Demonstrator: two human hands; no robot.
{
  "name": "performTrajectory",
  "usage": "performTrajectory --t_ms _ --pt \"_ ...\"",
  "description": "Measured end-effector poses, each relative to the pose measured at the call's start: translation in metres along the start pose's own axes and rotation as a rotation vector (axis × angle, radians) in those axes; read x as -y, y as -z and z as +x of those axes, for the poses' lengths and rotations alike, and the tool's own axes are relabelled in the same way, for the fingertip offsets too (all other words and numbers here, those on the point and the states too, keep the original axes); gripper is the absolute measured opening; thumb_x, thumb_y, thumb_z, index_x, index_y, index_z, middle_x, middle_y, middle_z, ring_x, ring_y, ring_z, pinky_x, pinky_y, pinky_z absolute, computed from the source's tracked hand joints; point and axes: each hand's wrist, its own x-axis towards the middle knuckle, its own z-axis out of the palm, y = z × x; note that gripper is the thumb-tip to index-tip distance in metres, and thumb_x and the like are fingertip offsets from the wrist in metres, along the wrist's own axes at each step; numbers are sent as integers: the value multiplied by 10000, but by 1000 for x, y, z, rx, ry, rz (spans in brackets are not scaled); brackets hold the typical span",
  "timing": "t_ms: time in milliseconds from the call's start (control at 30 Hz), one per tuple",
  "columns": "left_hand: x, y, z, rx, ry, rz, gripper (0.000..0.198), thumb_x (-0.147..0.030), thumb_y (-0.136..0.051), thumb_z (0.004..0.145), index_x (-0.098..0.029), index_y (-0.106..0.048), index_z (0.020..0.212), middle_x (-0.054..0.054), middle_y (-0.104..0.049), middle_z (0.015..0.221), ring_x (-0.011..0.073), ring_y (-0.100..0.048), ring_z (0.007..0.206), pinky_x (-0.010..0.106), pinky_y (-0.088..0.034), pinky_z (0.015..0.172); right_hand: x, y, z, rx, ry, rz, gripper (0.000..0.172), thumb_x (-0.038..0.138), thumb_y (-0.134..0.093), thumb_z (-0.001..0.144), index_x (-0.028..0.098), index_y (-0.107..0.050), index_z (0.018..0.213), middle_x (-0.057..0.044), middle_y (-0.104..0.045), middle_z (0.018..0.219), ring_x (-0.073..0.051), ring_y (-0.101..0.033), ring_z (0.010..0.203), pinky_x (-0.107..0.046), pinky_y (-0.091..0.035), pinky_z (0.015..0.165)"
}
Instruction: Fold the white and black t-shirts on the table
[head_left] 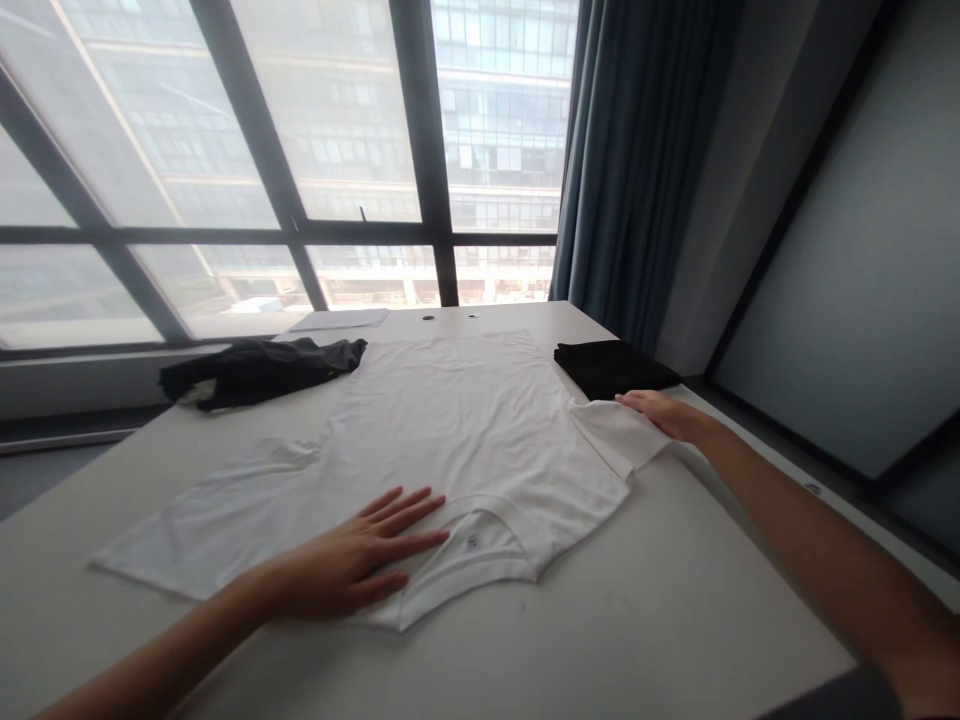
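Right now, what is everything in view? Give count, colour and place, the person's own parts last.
table: one, white, centre
T-shirt: one, white, spread on table
dark garment: one, dark grey to black, table's left
folded cloth: one, black, table's right
flat sheet: one, white, table's far left
window frame: one, dark, beyond table
building: at least one, pale, outside
curtain: one, blue, right of window
panel: one, grey, far right
left hand: one, bare, flat on T-shirt beside neckline
right hand: one, bare, at T-shirt's right-side sleeve
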Motion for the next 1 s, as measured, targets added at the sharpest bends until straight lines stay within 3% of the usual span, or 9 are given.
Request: performTrajectory --t_ms 100,200,333,433,567,700,833,933,1000 --pt "1 0 0 19 4 3 529 -427 -462 1041 -463 -300 1543 -55 -183 1653 290 -172 1519 522 -156 1235 -2 8 2 5 -186 178 204 381 -612 930 181 -605 889 -47 -709 732 -177 -659 596 -260 -528 518" --pt "3 -1 0 38 14 8 535 -424 -453 1044 -459 -283 1550 -54 -167 1656 294 -157 1523 538 -150 1232 -9 9 8 34 -208 181 157 306 -625 925 153 -649 900 -55 -719 726 -172 -666 594 -250 -533 524" --pt "4 -2 -1 23 11 6 543 -410 -468 1038 -461 -288 1548 -56 -176 1653 295 -167 1520 536 -161 1231 -8 8 12 45 -16 144 324 173 -715 799 153 -699 1122 -88 -766 993 -175 -703 736 -260 -567 631" --pt "3 -2 0 31 19 7 542 -412 -467 1038 -462 -288 1547 -57 -174 1653 296 -164 1519 541 -160 1229 2 12 10 -71 193 56 479 133 -676 759 181 -689 1235 -76 -739 1171 -174 -704 829 -256 -572 703" --pt "3 -3 0 5 12 -28 532 -418 -483 1031 -463 -319 1535 -58 -203 1646 293 -176 1517 534 -156 1231 5 20 9 -249 451 -217 472 196 -615 799 185 -694 1264 -55 -706 1265 -251 -656 1109 -354 -538 950" --pt "2 -1 0 9 10 -30 530 -421 -470 1035 -458 -312 1540 -57 -204 1647 293 -174 1519 537 -144 1233 -13 30 19 -346 484 -669 461 130 -540 800 185 -721 1220 -65 -664 1339 -279 -574 1272 -422 -429 1104" --pt "3 -2 -1 19 13 16 544 -444 -460 1035 -453 -293 1552 -51 -214 1650 298 -196 1518 532 -179 1231 -24 34 24 -429 423 -908 473 120 -479 820 125 -710 1232 -134 -596 1414 -306 -558 1279 -439 -408 1113" --pt "8 -9 1 -84 48 24 550 -456 -440 1040 -421 -286 1567 -30 -332 1615 276 -303 1489 479 -264 1220 -17 16 13 -592 494 -905 464 156 -442 865 114 -697 1251 -151 -585 1414 -327 -530 1277 -482 -366 1137" --pt "13 -15 3 -186 104 31 528 -443 -404 1053 -400 -298 1569 -18 -387 1591 264 -354 1466 447 -304 1208 -10 -12 1 -555 611 -856 464 163 -413 888 147 -695 1256 -125 -611 1381 -308 -519 1279 -476 -346 1152"
